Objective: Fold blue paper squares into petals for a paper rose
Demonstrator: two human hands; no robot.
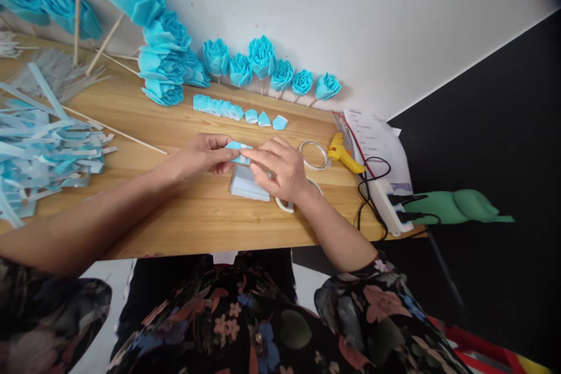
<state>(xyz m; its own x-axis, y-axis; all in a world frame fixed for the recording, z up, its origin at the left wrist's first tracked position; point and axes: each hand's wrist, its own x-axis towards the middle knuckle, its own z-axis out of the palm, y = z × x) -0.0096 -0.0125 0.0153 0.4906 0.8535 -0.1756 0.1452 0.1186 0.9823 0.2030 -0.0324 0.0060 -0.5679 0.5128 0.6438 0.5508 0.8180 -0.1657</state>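
Between my two hands is a small blue folded paper piece (238, 151) with a whitish strip on it. My left hand (209, 155) pinches its left side between thumb and fingers. The fingertips of my right hand (280, 168) touch its right side, with the other fingers partly spread; what they grip is too small to tell. Just below lies a stack of pale blue sheets (249, 183), partly under my right hand. Beyond my hands, a row of folded blue pieces (218, 107) runs along the table, ending in a few separate ones (279, 123).
Blue paper flowers (262, 57) on sticks line the wall. Paper strips (52, 155) heap at the left, near a thin stick (127, 136). Tape rolls (314, 155), a yellow glue gun (344, 153), a power strip (390, 207) with black cables and printed papers (381, 140) lie at the right.
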